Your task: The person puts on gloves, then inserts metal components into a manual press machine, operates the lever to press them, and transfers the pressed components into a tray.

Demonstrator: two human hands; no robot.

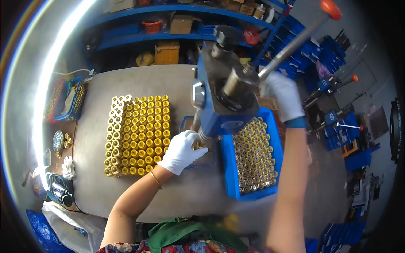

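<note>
My left hand (pixel 180 152), in a white glove, is closed around a small brass fitting (pixel 198 145) beneath the ram of a blue hand press (pixel 225 99). The fingers cover most of the fitting. My right hand (pixel 283 98), also gloved in white, is beside the press where its long lever (pixel 291 46) meets the head; motion blurs the fingers, so their grip does not show. To the left stand rows of upright brass fittings (pixel 143 137) on the table. On the right, a blue bin (pixel 230 168) holds many similar pieces with silvery centres.
The grey table (pixel 93 185) carries everything. At its left edge are a blue basket (pixel 75 101), a spare white glove (pixel 68 167) and a black device (pixel 59 189). Blue shelves (pixel 139 14) stand behind. More lever presses (pixel 333 116) stand to the right.
</note>
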